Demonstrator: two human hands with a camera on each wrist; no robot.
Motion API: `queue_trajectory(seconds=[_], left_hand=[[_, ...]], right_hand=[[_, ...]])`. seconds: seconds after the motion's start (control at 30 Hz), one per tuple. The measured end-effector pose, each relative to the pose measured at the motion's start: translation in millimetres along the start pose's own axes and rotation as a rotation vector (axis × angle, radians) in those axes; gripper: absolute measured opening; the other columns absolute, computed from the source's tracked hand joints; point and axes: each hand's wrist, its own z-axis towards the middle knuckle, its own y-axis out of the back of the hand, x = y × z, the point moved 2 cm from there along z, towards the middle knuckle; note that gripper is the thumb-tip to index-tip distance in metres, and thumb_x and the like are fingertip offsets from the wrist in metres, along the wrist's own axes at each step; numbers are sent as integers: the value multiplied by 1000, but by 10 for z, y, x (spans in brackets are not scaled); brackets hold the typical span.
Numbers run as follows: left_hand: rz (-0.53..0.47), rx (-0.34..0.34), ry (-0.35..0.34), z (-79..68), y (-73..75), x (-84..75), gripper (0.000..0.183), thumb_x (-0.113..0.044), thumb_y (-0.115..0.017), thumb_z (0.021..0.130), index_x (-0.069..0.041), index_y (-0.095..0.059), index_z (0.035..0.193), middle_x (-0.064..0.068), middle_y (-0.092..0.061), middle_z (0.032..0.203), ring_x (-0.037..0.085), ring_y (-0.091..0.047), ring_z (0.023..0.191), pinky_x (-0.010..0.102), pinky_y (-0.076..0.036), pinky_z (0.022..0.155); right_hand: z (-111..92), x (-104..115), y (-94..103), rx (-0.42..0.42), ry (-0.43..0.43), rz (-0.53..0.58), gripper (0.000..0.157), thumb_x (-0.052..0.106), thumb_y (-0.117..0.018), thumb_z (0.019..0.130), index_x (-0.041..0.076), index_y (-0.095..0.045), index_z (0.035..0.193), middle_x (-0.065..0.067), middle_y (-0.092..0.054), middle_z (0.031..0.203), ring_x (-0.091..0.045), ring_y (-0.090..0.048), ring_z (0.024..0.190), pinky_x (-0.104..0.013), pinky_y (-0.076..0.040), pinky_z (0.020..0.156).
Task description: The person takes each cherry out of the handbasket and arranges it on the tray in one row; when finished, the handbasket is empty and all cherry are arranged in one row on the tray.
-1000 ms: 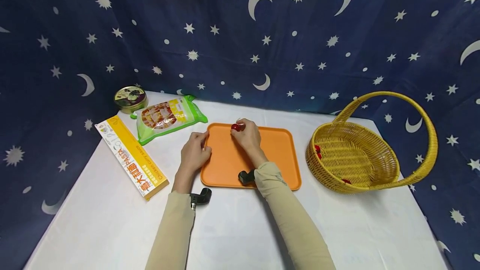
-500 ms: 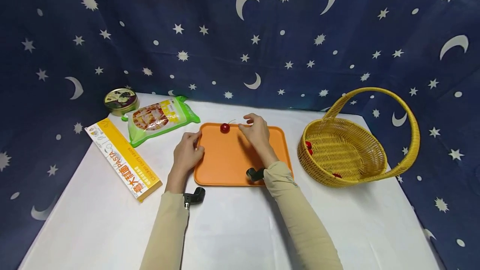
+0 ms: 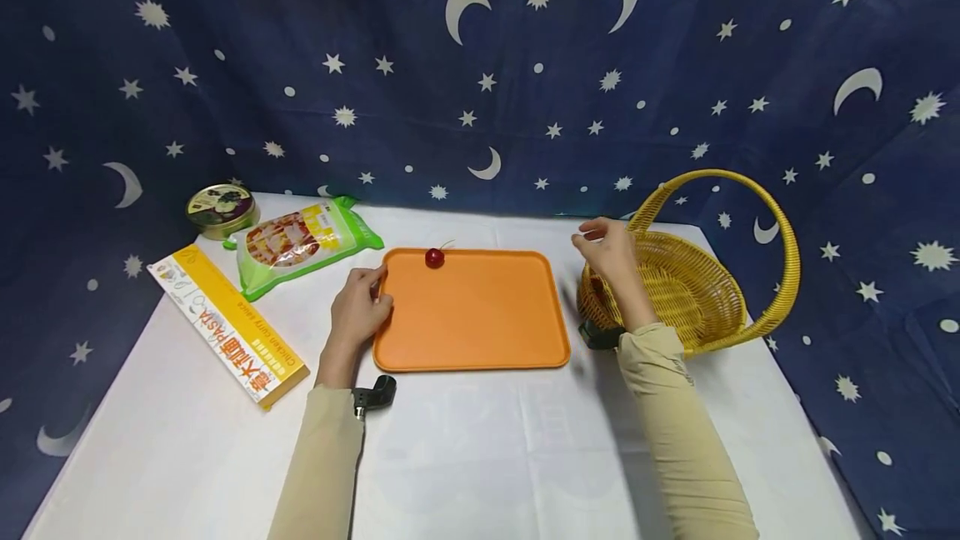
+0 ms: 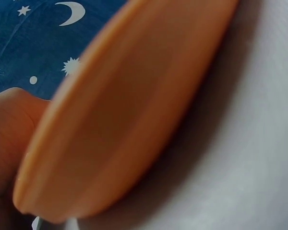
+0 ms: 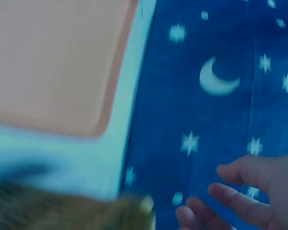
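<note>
An orange tray (image 3: pixel 472 315) lies on the white table in the head view. At its left rim my left hand (image 3: pixel 356 311) holds the edge with thumb and forefinger; the left wrist view shows the hand (image 4: pixel 12 143) against the tray wall (image 4: pixel 110 110). One red cherry (image 3: pixel 434 257) with a thin stem sits at the tray's far left rim. My right hand (image 3: pixel 611 255) is over the left side of a yellow wicker basket (image 3: pixel 723 269), fingers loosely bent with nothing between them, and it hides part of that basket. In the right wrist view the fingers (image 5: pixel 240 199) are apart.
At the left stand a pasta box (image 3: pixel 228 323), a green and white food packet (image 3: pixel 303 244) and a round tin (image 3: pixel 222 211). The basket's tall handle (image 3: pixel 787 257) arches up at the right. A dark blue star-patterned cloth (image 3: pixel 390 65) hangs behind the table.
My right hand has let go of the cherry at the tray's far rim and moved right to the basket. The left hand stays at the tray's left edge. The head view has shifted slightly.
</note>
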Motion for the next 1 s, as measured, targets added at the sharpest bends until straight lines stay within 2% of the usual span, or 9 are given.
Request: queue_trajectory(seconds=[0.1,0.17,0.3,0.4,0.53,0.6,0.77,1.0], left_hand=[[-2,4,10,3,-7,27,56,-11,-57,84,2,-54,139,22,-53,120,30,-53,88,43,-40,75],[-8,8,18,6,-11,31,56,-11,-58,84,1,-54,139,21,-53,121,30,-53,88,43,-40,75],[-8,5,21,10,-13,32,56,-10,-58,84,1,-54,139,21,-53,120,30,-53,88,43,-40,75],[-9,3,17,11,-12,28,56,-10,-58,83,1,-55,139,21,-53,120,30,-54,89,44,-40,75],[-11,4,10,9,-5,9,56,-9,-58,83,1,-55,138,21,-54,120,30,-54,89,44,-41,76],[-9,4,7,10,0,0,56,-10,-59,83,2,-55,138,21,-54,119,30,-54,89,44,-41,75],[-4,7,8,16,9,0,56,-10,-58,83,2,-55,138,21,-53,120,30,-53,87,44,-40,74],[-4,18,12,12,15,16,56,-10,-58,84,3,-55,138,21,-53,119,30,-53,88,43,-40,75]], right_hand=[[22,-179,162,22,-57,-28,31,16,-62,90,-7,-69,110,-27,-67,107,-39,-62,98,-46,-47,83],[45,-301,234,76,-108,-51,31,16,-62,91,-8,-69,109,-27,-66,106,-37,-61,94,-42,-47,80],[102,-507,273,302,-197,-71,34,15,-62,92,-12,-64,113,-19,-65,99,-26,-61,85,-38,-51,75],[138,-624,251,486,-255,-30,37,12,-60,94,-15,-59,120,-13,-67,94,-22,-64,81,-41,-53,77],[165,-719,222,633,-332,30,42,10,-57,96,-15,-53,129,-10,-70,92,-23,-68,84,-44,-53,82],[174,-737,211,668,-341,42,42,9,-56,96,-14,-52,131,-9,-71,94,-22,-68,84,-44,-53,83],[188,-731,191,721,-278,33,38,7,-56,96,-14,-54,128,-8,-72,97,-17,-66,85,-39,-52,82],[181,-752,152,758,-332,54,36,9,-61,93,-8,-57,125,-4,-71,87,-20,-67,86,-40,-52,80]])
